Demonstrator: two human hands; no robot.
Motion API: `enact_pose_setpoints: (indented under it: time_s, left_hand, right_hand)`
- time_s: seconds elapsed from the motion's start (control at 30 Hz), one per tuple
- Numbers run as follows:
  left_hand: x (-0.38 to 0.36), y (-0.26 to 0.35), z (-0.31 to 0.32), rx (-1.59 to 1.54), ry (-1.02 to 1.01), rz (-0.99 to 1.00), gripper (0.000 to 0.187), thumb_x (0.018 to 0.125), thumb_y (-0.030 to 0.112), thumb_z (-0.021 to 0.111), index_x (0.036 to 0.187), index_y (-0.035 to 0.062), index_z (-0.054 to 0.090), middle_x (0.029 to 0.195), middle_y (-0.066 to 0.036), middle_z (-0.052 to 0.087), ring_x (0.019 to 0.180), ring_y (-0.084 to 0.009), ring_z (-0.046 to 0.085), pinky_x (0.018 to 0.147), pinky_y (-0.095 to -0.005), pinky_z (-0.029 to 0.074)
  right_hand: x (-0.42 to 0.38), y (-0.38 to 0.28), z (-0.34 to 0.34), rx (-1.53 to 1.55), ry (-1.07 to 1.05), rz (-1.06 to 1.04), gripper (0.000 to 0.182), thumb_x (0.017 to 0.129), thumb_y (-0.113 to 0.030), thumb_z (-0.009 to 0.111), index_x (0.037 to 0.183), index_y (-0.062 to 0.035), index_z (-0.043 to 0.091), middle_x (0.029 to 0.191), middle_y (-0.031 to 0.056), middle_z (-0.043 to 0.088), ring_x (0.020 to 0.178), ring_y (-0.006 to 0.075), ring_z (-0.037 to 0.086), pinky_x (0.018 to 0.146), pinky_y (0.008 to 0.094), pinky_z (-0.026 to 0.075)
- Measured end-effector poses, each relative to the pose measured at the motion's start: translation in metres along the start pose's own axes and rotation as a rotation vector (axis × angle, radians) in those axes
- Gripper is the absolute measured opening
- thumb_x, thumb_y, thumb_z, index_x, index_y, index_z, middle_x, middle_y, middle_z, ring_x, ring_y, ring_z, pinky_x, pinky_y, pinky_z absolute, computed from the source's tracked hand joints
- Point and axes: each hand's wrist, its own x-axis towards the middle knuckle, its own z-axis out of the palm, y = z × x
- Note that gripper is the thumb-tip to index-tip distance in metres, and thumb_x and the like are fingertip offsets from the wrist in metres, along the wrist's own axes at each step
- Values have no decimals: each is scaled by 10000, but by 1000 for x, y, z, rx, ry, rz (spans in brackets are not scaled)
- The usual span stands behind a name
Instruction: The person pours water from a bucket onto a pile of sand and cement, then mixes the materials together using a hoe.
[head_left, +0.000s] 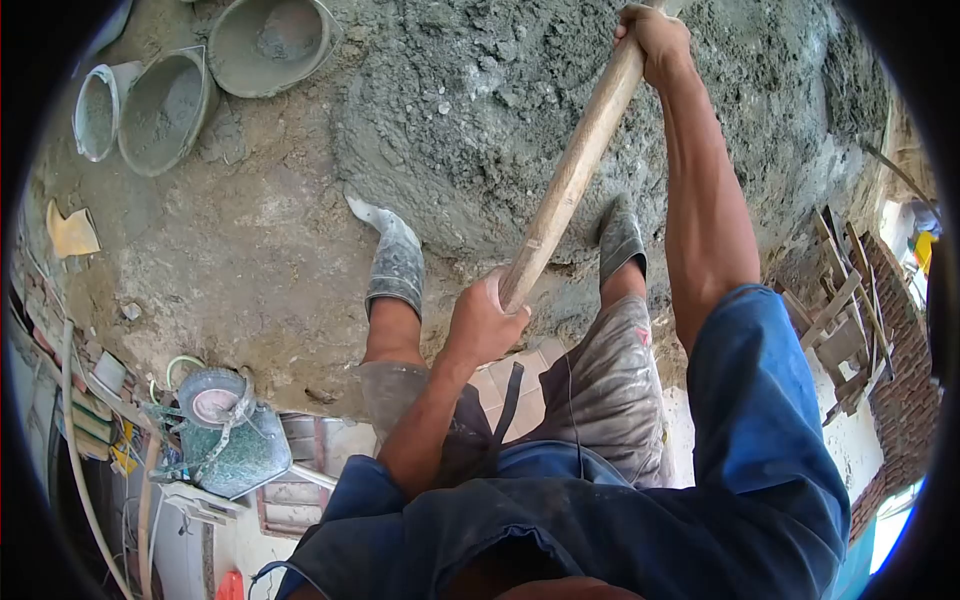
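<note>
A long wooden handle [580, 160] runs slantwise across the head view, from near my waist up to the top edge. My left hand [484, 318] is closed around its lower end. Higher up, my right hand [656, 40] grips the same handle close to the top of the picture. Whatever tool head it carries is out of view. Beneath the handle spreads a heap of wet grey concrete mix [480, 120], rough and lumpy. My two rubber boots, the left boot [397, 262] and the right boot [622, 238], stand at the near edge of the mix.
Several mortar-coated buckets stand at upper left, including a large bucket [268, 45]. A yellowish scrap [72, 230] lies on the dirt. Behind me are an overturned wheelbarrow [235, 450], stacked wooden planks [845, 300] and a brick wall [910, 350].
</note>
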Motion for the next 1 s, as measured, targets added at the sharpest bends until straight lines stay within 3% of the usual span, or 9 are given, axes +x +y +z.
enact_pose_setpoints:
  time_s: [0.17,0.37,0.47,0.57,0.67,0.77,0.83,0.87,1.0]
  left_hand:
    - [-121,-39,7,-39,3,-241,424,703,149,665,1080,-30,594,902,-262,649,903,-394,654,785,-414,509]
    - [-217,-52,46,-393,-108,-379,374,737,126,651,1071,-33,602,894,-96,652,855,-173,624,797,-331,498]
    - [-124,-53,50,-225,168,-45,252,756,100,690,954,-18,587,752,-34,584,703,-141,552,653,-351,474]
    - [-19,16,16,-318,275,-119,183,753,60,657,892,-16,566,693,-30,552,609,-115,528,545,-305,442]
    - [-52,32,65,-318,259,-235,175,734,34,662,872,2,560,677,-26,547,575,-107,520,509,-280,412]
    - [-139,14,105,-391,62,-487,317,679,105,707,939,-20,574,750,-70,603,659,-139,584,594,-334,486]
    - [-193,-3,118,-119,115,-344,336,689,120,685,980,-16,585,812,-115,636,704,-213,629,665,-357,505]
    - [-205,-1,117,-94,94,-342,341,689,122,683,986,-15,588,819,-123,639,715,-227,633,675,-362,505]
    - [-212,20,108,-110,-115,-348,359,690,131,676,1011,-9,596,849,-153,652,760,-281,648,714,-382,508]
  right_hand:
    - [-107,75,64,38,-73,232,107,833,-11,592,883,82,574,629,85,586,479,144,563,440,296,504]
    - [-207,36,66,-16,-179,252,53,789,18,612,804,28,562,628,86,581,442,145,542,389,279,464]
    - [-149,-25,74,40,-195,-14,68,787,-14,601,810,26,552,616,88,571,449,147,548,407,291,481]
    - [-43,-67,109,-91,-261,-153,142,795,-78,632,820,43,563,662,110,622,527,169,621,522,362,566]
    - [-20,1,126,-242,-340,-64,266,767,-156,655,860,93,658,744,149,708,682,224,714,656,320,583]
    - [-95,68,96,-317,-301,14,346,742,-155,638,894,156,640,759,244,688,767,289,725,701,366,571]
    - [-142,101,57,-192,-329,100,299,737,-149,647,847,128,639,731,261,668,723,288,714,650,388,559]
    - [-161,114,40,-89,-268,35,156,782,-76,618,835,71,613,672,132,646,517,200,633,481,355,511]
    - [-184,67,-55,304,-175,335,142,739,16,607,853,59,534,608,98,573,445,185,564,398,320,470]
